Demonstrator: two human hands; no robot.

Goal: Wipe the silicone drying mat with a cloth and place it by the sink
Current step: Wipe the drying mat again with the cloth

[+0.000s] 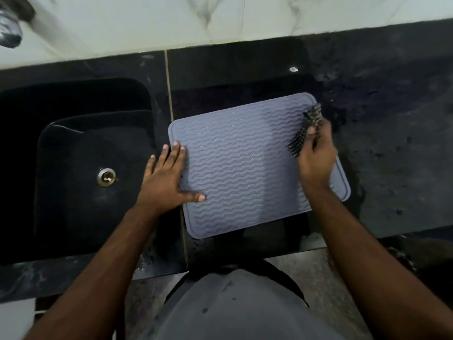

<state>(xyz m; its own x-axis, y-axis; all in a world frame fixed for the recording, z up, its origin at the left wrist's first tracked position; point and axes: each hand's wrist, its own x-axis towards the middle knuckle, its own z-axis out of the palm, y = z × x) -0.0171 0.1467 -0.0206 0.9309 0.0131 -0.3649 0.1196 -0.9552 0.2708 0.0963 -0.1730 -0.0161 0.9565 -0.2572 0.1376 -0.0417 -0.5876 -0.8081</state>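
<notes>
Head view, looking down: grey silicone drying mat with wavy ridges lies flat on the dark tabletop, just right of the black sink, slightly rotated, near edge close to the tabletop's front edge. Small water droplets glint on the mat's middle. Left hand is open, fingers spread, palm flat, pressing the mat's left edge, partly on the tabletop strip between mat and sink. Right hand is closed around a dark patterned cloth, bunched, held at the mat's upper right area; whether the cloth touches the mat cannot be told. Metal drain shows in the sink basin. White marbled wall tiles behind the tabletop.
</notes>
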